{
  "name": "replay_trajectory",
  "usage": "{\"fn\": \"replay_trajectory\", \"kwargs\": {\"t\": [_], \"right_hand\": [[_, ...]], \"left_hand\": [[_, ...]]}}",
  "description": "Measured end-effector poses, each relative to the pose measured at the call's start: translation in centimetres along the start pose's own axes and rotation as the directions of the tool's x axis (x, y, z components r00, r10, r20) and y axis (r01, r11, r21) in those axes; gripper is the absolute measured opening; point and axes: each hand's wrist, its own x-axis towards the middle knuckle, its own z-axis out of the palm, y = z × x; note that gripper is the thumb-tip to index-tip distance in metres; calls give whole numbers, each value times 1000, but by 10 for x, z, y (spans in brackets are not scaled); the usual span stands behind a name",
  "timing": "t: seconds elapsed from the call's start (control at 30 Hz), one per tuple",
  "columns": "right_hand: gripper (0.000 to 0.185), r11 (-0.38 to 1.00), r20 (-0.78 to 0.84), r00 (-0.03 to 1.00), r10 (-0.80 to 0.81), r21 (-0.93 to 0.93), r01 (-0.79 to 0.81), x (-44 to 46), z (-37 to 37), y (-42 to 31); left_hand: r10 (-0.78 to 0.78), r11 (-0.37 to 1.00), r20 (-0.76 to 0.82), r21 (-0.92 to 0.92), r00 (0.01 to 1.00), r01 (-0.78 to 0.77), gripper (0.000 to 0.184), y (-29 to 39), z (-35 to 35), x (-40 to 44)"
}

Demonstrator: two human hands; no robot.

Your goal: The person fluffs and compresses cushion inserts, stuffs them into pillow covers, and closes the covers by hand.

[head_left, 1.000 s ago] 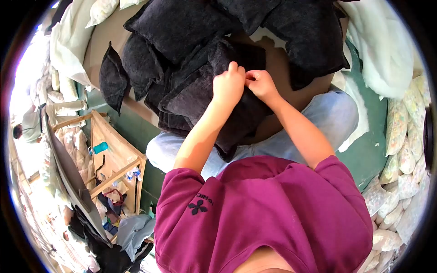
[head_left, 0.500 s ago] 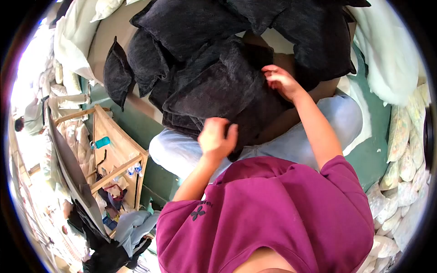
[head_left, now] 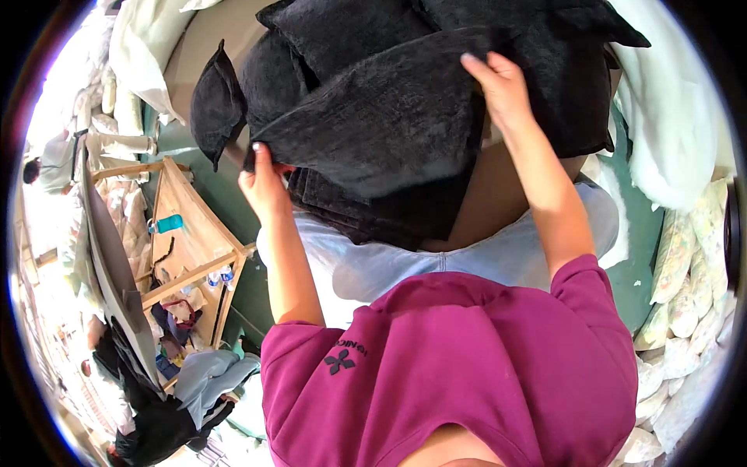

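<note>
A flat black cushion cover point(head_left: 381, 117) is stretched between my two hands, its fabric soft and plush. My left hand point(head_left: 267, 187) pinches its left corner, thumb on top and fingers partly hidden under the cloth. At its right edge, my right hand point(head_left: 504, 86) grips the fabric near the upper corner. Below it, more folded black covers point(head_left: 342, 206) lie in a stack by my lap. Stuffed black cushions point(head_left: 342, 39) are heaped just beyond the cover, with one black cushion point(head_left: 218, 107) standing on its edge at the left.
White batting point(head_left: 673, 117) hangs at the right, above several filled clear bags point(head_left: 673, 288). On the left stands a wooden frame point(head_left: 194, 265) with a teal object point(head_left: 166, 224) and bottles point(head_left: 220, 276). Dark and grey clothing point(head_left: 210, 381) lies at the lower left. The floor point(head_left: 634, 257) is green.
Both hands have moved up and away from my lap, the left also outward to the left. The black cover is now lifted and spread out between them.
</note>
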Motion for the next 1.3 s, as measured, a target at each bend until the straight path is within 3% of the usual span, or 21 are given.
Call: {"fn": "replay_trajectory", "kwargs": {"t": [0.07,0.1,0.13,0.17,0.23,0.33,0.4,0.47,0.53,0.57,0.63,0.67,0.7,0.73,0.8,0.87,0.93,1.13,1.2,1.27,1.3], "right_hand": [[17,985,11,988,-157,-65,157,-24,2,-37],[16,919,66,946,-318,-225,324,-30,-7,-44],[19,623,375,750,-545,-417,662,-29,-21,-54],[22,603,471,740,-481,-435,669,-38,-29,-62],[30,550,583,753,-305,-538,639,-66,-41,-61],[36,463,589,808,24,-723,513,-109,-75,-2],[30,454,578,782,233,-776,438,-128,-74,8],[25,455,377,773,511,-881,129,-130,-75,4],[21,759,346,900,263,-650,28,-115,-65,0],[17,788,303,952,50,-598,148,-106,-56,-2],[19,818,149,975,-166,-531,220,-88,-26,1],[22,826,63,973,-221,-519,222,-81,-10,6],[26,731,61,967,-247,-644,228,-77,5,15],[30,620,63,961,-269,-752,223,-79,13,27],[51,394,111,967,-229,-898,196,-106,21,46],[72,391,141,987,-80,-906,161,-156,14,83],[85,331,185,970,-160,-915,230,-176,6,133],[73,231,116,960,-254,-957,176,-12,29,157],[68,215,85,992,-92,-971,103,19,27,133],[65,253,30,983,179,-967,-16,56,7,102],[64,254,45,985,168,-967,1,64,-5,99]], "left_hand": [[251,965,71,-94,965,-244,22,15,-7,-5],[401,915,163,-110,901,-388,22,17,-13,-11],[541,841,249,-143,804,-522,22,17,-21,-17],[540,829,405,-103,738,-550,22,18,-38,-23],[293,848,641,168,709,-503,26,18,-66,-42],[-148,797,742,481,654,-366,27,-12,-85,-70],[-707,222,348,936,615,-274,20,11,-60,-85],[-418,471,450,850,789,-235,20,-2,-54,-94],[-188,686,402,707,896,-174,29,-7,-28,-95],[49,684,476,624,878,-377,43,-15,-11,-95],[198,603,626,529,755,-597,66,-26,31,-92],[185,508,711,522,678,-686,72,-36,50,-95],[139,540,731,510,668,-670,76,-53,68,-102],[85,344,749,597,658,-724,78,-67,81,-113],[87,472,716,582,692,-662,84,-94,78,-123],[121,574,699,530,705,-624,86,-109,60,-125],[42,608,719,532,693,-589,88,-132,54,-116],[97,664,556,581,825,-470,88,-169,137,22],[-55,696,507,637,860,-331,88,-162,151,43],[-62,758,561,564,826,-327,89,-157,144,48],[-66,786,585,530,809,-319,89,-156,137,50]]}}
